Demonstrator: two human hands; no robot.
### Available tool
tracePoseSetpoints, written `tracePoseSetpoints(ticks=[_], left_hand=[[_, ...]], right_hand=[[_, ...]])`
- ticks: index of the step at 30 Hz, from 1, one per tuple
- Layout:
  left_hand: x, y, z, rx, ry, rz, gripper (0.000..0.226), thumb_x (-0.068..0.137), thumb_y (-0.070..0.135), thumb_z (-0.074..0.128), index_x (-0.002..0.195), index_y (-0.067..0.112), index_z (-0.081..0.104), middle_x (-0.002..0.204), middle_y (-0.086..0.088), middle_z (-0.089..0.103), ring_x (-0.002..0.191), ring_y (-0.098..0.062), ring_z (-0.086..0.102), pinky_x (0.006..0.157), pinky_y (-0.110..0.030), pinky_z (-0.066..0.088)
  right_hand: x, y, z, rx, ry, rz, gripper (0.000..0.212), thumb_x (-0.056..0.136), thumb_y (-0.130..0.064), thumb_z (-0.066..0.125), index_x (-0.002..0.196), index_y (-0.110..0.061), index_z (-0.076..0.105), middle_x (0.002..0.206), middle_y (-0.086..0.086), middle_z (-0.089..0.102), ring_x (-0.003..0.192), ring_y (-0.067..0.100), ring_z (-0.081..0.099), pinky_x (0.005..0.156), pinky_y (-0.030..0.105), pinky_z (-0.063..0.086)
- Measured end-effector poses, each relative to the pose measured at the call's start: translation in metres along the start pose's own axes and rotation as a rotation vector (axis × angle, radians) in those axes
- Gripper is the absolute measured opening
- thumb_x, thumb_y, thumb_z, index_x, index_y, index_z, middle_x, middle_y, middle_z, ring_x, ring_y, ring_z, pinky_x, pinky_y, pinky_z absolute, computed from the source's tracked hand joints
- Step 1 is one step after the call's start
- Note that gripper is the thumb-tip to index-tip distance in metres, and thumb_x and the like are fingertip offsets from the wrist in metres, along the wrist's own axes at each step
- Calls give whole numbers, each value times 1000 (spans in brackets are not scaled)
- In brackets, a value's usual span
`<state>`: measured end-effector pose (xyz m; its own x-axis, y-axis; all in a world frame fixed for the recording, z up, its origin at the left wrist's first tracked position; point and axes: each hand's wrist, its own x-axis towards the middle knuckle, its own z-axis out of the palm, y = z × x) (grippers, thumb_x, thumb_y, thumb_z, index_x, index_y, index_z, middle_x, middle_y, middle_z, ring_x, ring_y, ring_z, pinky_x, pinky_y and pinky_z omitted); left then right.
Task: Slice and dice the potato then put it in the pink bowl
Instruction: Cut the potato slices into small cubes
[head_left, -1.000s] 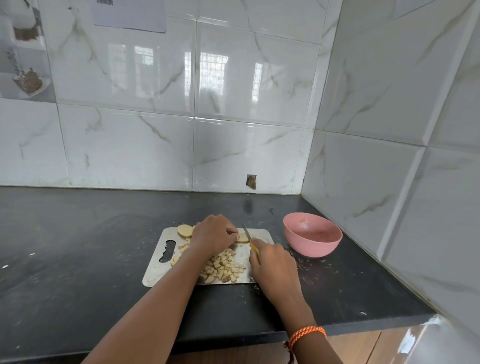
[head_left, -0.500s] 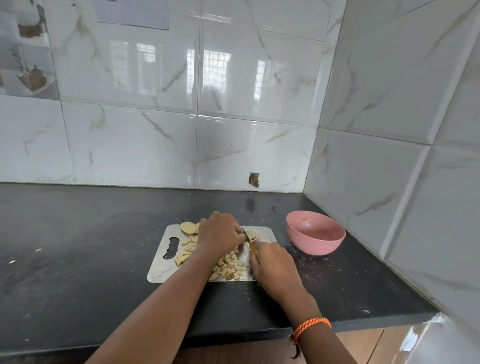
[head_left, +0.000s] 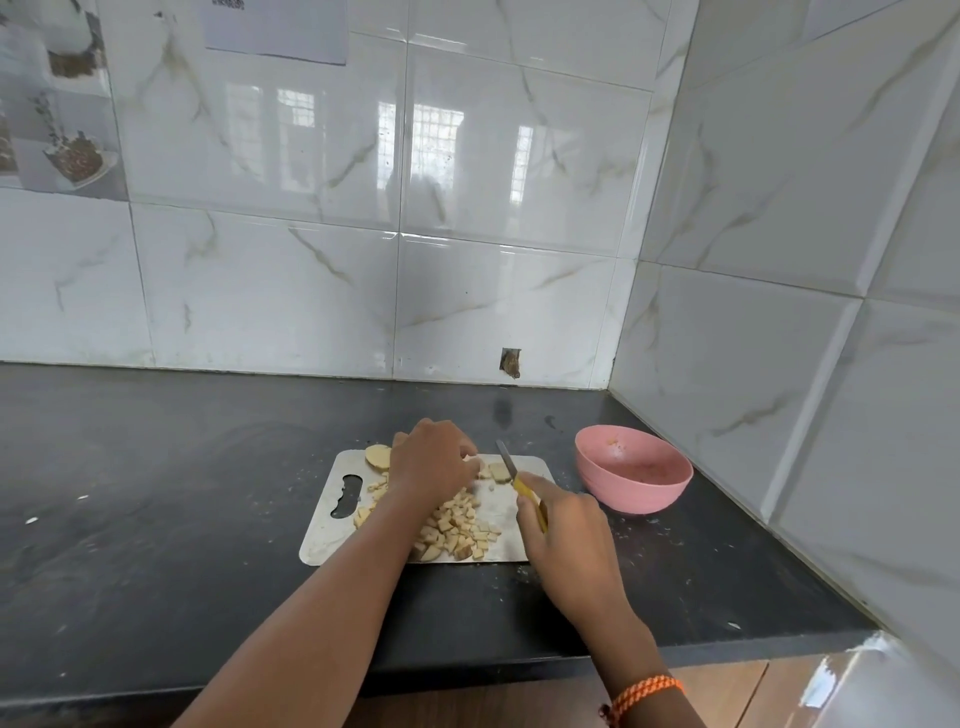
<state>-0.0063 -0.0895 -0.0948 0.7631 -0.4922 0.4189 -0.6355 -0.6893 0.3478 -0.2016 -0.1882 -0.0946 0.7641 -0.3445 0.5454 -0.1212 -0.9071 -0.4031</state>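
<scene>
Left hand (head_left: 434, 462) curling fingers, pinning pale firm potato slice (head_left: 500, 472) on steel cutting board (head_left: 324, 535); right hand (head_left: 563, 535) gripping yellow-handled knife (head_left: 519, 483). Wet slice likely slippery; pin flat, near cut.

Knife (head_left: 506, 464) drawn clear of potato piece (head_left: 500, 472), blade lifted.

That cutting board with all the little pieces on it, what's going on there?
A person is dicing potato on a steel cutting board on a dark counter. The right hand grips a yellow-handled knife, its blade beside a small slab of potato. The left hand rests curled over pieces at the board's far side. A heap of diced potato lies on the board, and a round slice waits at the back. The pink bowl holds no potato yet.
</scene>
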Motion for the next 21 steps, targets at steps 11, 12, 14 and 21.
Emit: tracePoseSetpoints(ticks=[11,12,14,21], left_hand=[[2,-10,-2,-76,-16,-51,17,83,23,66,74,26,81,78,23,73,82,-9,65,90,-40,43],[2,-10,-2,-77,-22,-48,18,83,25,66,75,28,81,80,24,73,84,-9,64,91,-41,43],[2,-9,-2,-82,-32,-40,17,84,27,67,76,32,81,85,26,74,88,-9,64,91,-42,44],[-2,0,3,-13,10,-29,12,85,45,72,84,35,79,91,21,71,102,-11,60,90,-41,36]], right_hand=[[22,2,19,-152,-110,-34,33,103,-36,45,129,-28,63,98,4,73,92,26,66,75,41,53],[22,2,19,-150,-113,-39,33,103,-36,45,130,-28,64,100,4,73,94,26,66,77,41,53],[21,2,21,-153,-138,-43,34,104,-36,45,134,-30,62,110,4,72,102,25,65,81,40,51],[22,-1,22,-147,-190,-32,34,105,-35,47,135,-27,61,120,6,67,109,26,62,87,40,48]])
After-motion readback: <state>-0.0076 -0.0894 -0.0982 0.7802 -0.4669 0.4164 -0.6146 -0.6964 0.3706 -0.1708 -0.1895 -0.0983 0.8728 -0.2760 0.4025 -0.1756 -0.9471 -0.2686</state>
